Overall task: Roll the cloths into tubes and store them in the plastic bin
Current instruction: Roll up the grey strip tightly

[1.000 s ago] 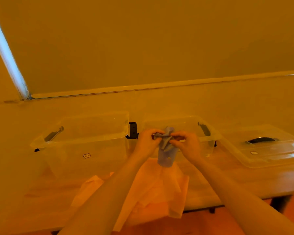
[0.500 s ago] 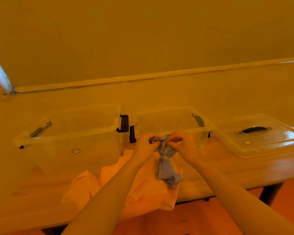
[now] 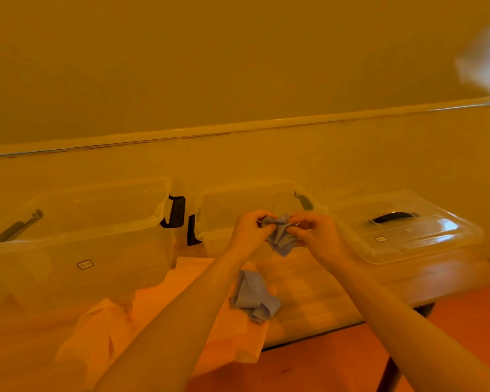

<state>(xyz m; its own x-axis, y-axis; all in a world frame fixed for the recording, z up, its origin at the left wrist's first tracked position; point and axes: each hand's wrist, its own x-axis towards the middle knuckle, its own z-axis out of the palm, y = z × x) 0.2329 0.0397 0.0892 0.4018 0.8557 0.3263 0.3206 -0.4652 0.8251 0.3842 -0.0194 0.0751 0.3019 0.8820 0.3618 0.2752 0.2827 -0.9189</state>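
Before two clear bins [image 3: 77, 216], hands [image 3: 277, 232] pinch blue cloth [image 3: 280, 236].

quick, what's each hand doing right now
Left hand: pinching the blue cloth.
Right hand: pinching the same cloth.

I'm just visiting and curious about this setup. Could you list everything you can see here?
blue cloth: one, blue-grey, bunched, held up between both hands in front of the middle bin; a blue piece also lies below on the table, whether joined I cannot tell
orange cloth: at least one, orange, spread at the table's near edge
plastic bins: two, clear, open, left and middle
lid: one, clear with dark handle, right
table: one, wooden
hands: left and right, both pinching the blue cloth
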